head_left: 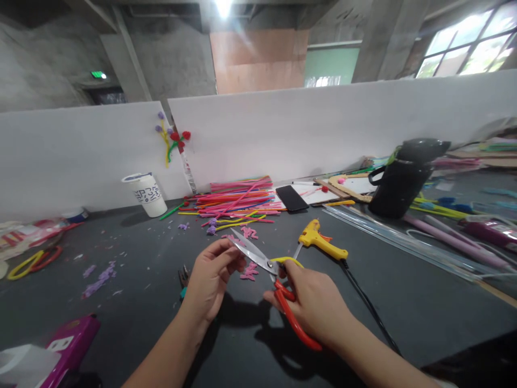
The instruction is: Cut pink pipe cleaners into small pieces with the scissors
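Note:
My right hand [319,299] grips a pair of scissors [288,312] with red handles, its silver blades pointing up and left. The blades pass right beside the fingertips of my left hand [212,275]. That hand is closed in a pinch, and what it holds is hidden by the fingers and blade. Short pink fuzzy pieces [249,271] lie on the table just behind the hands. A yellow stem [287,261] curves past the scissors' pivot; I cannot tell whether it is held or lying there. Dark-jawed pliers [183,277] rest partly behind my left wrist.
Behind the hands lies a pile of pipe cleaners [238,202] beside a phone [291,198]. A yellow glue gun [323,241] trails its cord at right, near a black jug [404,180]. A white cup [146,195] and purple scraps [100,280] are at left.

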The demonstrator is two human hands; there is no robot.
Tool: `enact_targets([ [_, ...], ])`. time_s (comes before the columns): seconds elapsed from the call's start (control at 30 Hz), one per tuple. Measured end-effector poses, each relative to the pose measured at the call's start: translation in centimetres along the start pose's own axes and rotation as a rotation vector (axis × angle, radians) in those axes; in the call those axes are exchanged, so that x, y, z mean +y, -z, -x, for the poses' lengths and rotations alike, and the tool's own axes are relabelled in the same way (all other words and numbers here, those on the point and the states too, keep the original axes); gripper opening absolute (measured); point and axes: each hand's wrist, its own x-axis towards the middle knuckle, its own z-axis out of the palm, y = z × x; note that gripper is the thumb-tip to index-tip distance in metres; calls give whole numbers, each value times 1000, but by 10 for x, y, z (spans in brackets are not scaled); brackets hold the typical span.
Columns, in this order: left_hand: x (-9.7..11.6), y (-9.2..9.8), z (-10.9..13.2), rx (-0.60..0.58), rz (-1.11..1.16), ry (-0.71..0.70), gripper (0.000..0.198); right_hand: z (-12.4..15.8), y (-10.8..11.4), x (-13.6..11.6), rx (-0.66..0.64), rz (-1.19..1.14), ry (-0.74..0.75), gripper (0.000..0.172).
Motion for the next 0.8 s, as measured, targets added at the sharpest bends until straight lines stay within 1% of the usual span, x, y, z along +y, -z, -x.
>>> enact_targets([
  [0.23,1,-1,2,-11,26,-42,2,1,-5,-2,16,108,51,27],
  [0.63,1,0,1,-6,45,-60,4,1,-8,-1,132,202,121,30],
  [0.8,0,1,-1,6,47,-60,4,0,-8,-2,129,222,119,33],
])
